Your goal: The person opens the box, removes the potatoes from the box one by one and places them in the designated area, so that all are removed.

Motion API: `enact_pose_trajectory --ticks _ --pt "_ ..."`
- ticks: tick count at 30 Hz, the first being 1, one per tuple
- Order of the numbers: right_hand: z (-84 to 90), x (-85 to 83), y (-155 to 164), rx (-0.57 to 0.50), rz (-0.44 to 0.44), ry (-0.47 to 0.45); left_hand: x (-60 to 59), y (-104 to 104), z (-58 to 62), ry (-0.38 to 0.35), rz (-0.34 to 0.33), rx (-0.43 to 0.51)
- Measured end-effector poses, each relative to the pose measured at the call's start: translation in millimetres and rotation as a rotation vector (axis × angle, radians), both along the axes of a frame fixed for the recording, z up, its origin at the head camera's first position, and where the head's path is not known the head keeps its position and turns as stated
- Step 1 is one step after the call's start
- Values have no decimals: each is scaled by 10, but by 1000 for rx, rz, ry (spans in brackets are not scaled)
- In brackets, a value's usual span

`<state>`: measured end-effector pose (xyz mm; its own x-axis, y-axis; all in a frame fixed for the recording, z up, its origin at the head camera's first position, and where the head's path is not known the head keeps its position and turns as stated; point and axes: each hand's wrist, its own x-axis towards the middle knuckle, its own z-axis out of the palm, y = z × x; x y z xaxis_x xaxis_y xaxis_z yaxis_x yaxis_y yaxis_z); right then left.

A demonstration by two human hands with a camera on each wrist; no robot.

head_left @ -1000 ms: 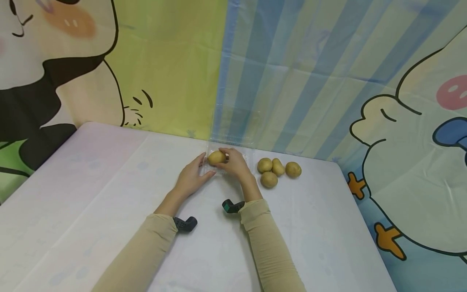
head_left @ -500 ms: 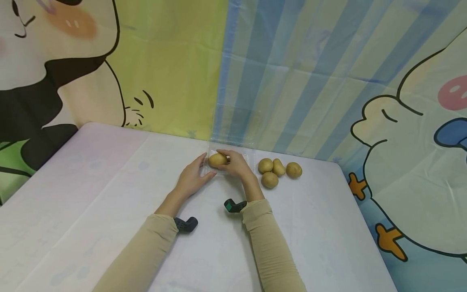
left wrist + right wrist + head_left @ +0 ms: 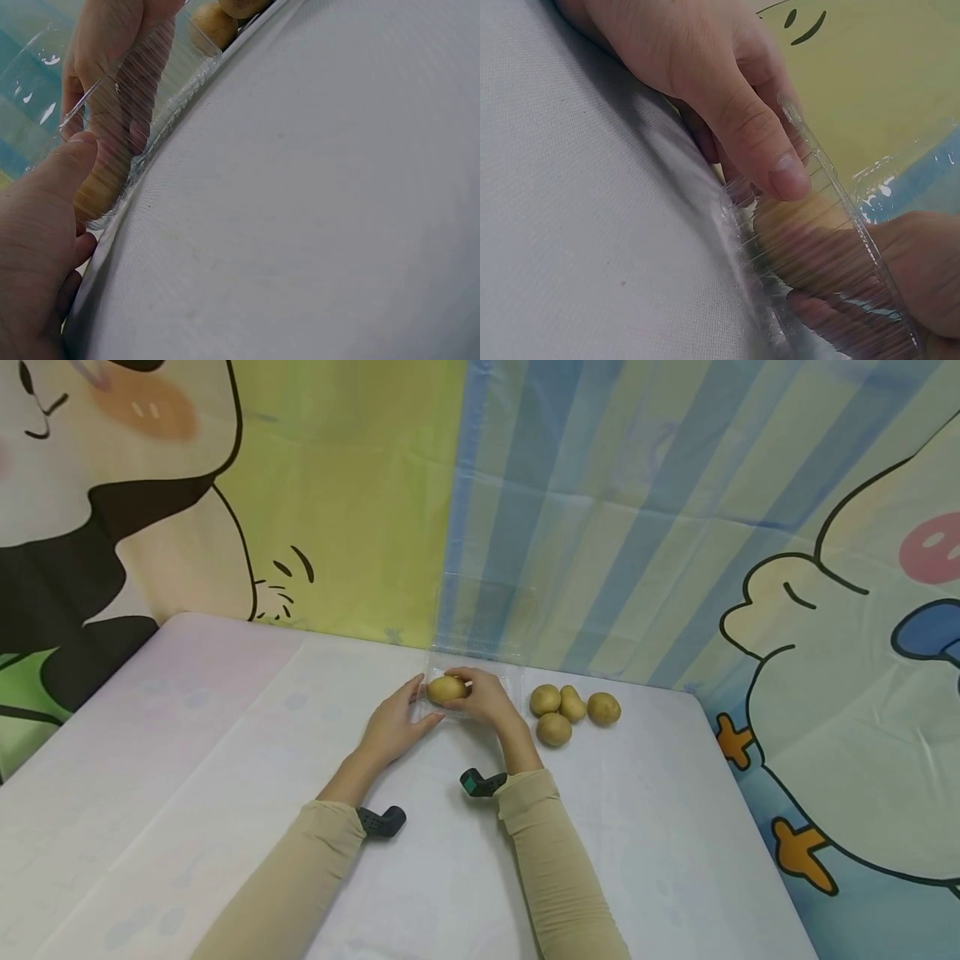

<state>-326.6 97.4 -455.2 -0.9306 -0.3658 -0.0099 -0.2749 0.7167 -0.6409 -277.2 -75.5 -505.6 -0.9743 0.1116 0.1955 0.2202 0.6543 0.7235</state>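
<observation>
The right hand curled its fingers round a potato and held it inside a clear plastic clamshell tray at the far middle of the table, against the cartoon backdrop. The left hand lay with straight, relaxed fingers, its thumb resting on the tray's ribbed near-left rim. Four more potatoes sat in a cluster just right of the tray, apart from it. The potato looked firm, fairly heavy for its size and smooth-skinned, so a wrap round its middle seemed the surest hold. The tray looked thin, light and easily crushed or slid; steadying it at the ribbed rim seemed better than pinching the walls. Its open lid stood up against the backdrop
</observation>
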Motion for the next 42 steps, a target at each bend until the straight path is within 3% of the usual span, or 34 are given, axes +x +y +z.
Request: enact_pose_trajectory --ticks 22,32,42 --pt "-1 8 -26 -21 -62 20 -9 0 -3 16 -14 6" --pt "30 14 -24 -8 13 86 -11 -10 -15 5 -10 8" --pt "38 2 -19 -112 -26 65 -22 1 -22 8 -1 13"
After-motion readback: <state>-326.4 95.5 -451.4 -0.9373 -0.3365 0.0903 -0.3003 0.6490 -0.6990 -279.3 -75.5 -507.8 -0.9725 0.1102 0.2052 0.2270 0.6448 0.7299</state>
